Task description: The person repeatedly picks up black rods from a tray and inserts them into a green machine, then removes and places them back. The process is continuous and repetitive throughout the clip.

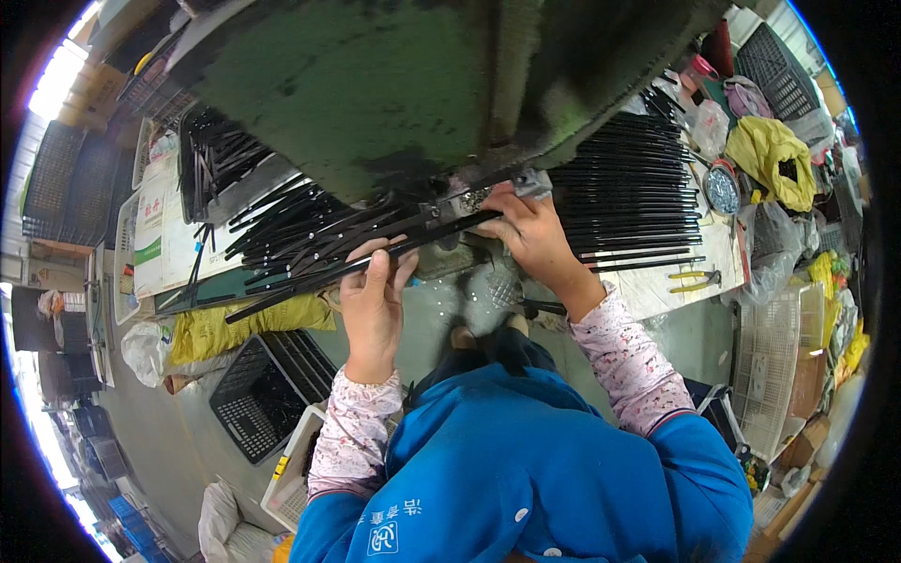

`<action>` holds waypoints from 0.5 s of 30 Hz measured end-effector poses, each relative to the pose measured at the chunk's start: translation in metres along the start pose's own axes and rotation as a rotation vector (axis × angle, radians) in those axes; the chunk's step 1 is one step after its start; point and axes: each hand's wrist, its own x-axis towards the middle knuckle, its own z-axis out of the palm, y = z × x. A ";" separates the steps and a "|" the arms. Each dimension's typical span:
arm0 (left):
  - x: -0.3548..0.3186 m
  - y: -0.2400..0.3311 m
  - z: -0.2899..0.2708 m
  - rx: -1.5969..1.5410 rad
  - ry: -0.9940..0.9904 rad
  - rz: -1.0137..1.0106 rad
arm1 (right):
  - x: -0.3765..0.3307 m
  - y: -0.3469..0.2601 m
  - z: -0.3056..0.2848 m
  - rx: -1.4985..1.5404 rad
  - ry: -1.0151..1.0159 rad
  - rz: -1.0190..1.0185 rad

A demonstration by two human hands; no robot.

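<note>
A long black strip point(310, 279) runs slantwise in front of me, its lower left end jutting past the pile. My left hand point(375, 291) is closed round the middle of it, thumb on top. Near a small metal fixture point(532, 183) under the big green machine point(357, 94), my right hand point(530, 230) pinches the strip's right end. Several loose black strips point(282, 225) lie heaped to the left. On the right, many black strips point(629, 192) lie side by side in a neat row. The tips of my right fingers are partly hidden by the machine.
Pliers with yellow handles point(693, 281) and a bowl of small metal parts point(722, 190) lie at the right. Black crates point(253, 403) stand on the floor at left, a white crate point(765, 357) at right. A yellow sack point(246, 328) lies below the left bench.
</note>
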 end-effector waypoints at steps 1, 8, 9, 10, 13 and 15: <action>0.004 0.006 0.001 0.007 -0.009 0.016 | 0.004 0.001 0.006 0.016 0.006 0.023; 0.024 0.016 -0.006 -0.026 0.063 -0.003 | 0.011 0.007 0.022 -0.296 0.026 -0.206; 0.022 0.018 -0.001 -0.006 0.085 0.023 | 0.009 0.008 0.023 -0.336 -0.018 -0.170; 0.022 0.018 -0.001 0.025 0.117 -0.007 | 0.009 0.007 0.023 -0.265 0.018 -0.135; 0.023 0.019 -0.003 0.105 0.224 -0.068 | 0.020 -0.012 0.016 -0.131 0.087 -0.056; 0.023 0.019 -0.002 0.148 0.218 -0.111 | 0.021 -0.017 0.010 -0.167 0.074 -0.025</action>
